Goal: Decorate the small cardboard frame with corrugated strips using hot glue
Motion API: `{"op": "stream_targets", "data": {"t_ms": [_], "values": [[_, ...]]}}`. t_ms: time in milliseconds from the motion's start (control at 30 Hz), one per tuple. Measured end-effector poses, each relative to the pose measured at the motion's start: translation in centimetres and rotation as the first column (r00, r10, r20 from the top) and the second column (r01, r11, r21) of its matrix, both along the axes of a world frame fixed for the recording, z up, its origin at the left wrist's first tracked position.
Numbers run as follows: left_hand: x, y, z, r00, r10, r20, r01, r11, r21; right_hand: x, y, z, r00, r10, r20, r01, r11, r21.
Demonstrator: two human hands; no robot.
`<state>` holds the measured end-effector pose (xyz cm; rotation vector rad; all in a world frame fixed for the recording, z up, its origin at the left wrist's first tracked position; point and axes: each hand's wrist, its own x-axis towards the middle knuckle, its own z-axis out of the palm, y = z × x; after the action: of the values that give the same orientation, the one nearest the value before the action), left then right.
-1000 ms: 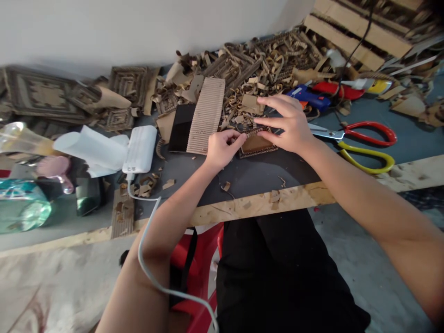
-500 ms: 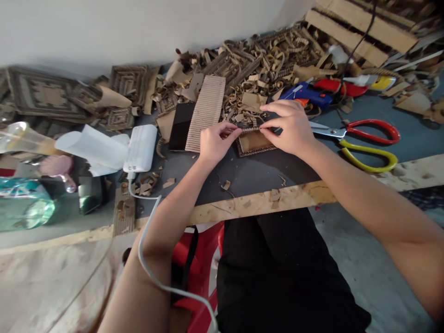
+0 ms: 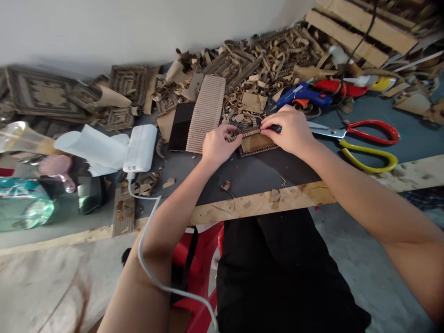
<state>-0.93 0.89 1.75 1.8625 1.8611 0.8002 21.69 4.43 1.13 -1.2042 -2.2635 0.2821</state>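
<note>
A small rectangular cardboard frame [image 3: 255,143] with a corrugated border lies on the dark work surface [image 3: 249,173]. My left hand [image 3: 218,147] pinches the left end of a thin corrugated strip [image 3: 244,132] along the frame's far edge. My right hand [image 3: 291,129] is curled, with its fingertips pressing the strip's right end down onto the frame. Both hands rest at the frame's top edge, a few centimetres apart.
Red and yellow scissors [image 3: 360,138] lie right of my right hand, a blue glue gun [image 3: 305,96] behind it. A corrugated sheet [image 3: 206,113] and black panel [image 3: 181,126] sit to the left, with a white power bank [image 3: 140,148] and cable. Cardboard scraps [image 3: 263,60] pile at the back.
My right hand's fingers, spread a second ago, have curled down onto the strip. Both hands shifted slightly toward the frame's far edge.
</note>
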Motion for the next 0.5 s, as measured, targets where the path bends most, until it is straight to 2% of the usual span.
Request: {"op": "stream_targets", "data": {"t_ms": [100, 267, 500], "values": [[0.08, -0.19, 0.12, 0.999, -0.014, -0.043, 0.014, 1.0, 0.0, -0.02, -0.19, 0.37, 0.999, -0.027, 0.022, 0.028, 1.0, -0.014], [-0.02, -0.31, 0.01, 0.998, -0.05, -0.026, 0.051, 0.999, 0.015, -0.01, -0.43, 0.9, 0.991, 0.099, 0.087, -0.098, 0.995, -0.02], [0.2, -0.35, -0.11, 0.999, -0.041, -0.011, 0.041, 0.999, 0.018, -0.06, -0.43, 0.73, 0.994, 0.067, 0.082, -0.064, 0.997, -0.046]]}}
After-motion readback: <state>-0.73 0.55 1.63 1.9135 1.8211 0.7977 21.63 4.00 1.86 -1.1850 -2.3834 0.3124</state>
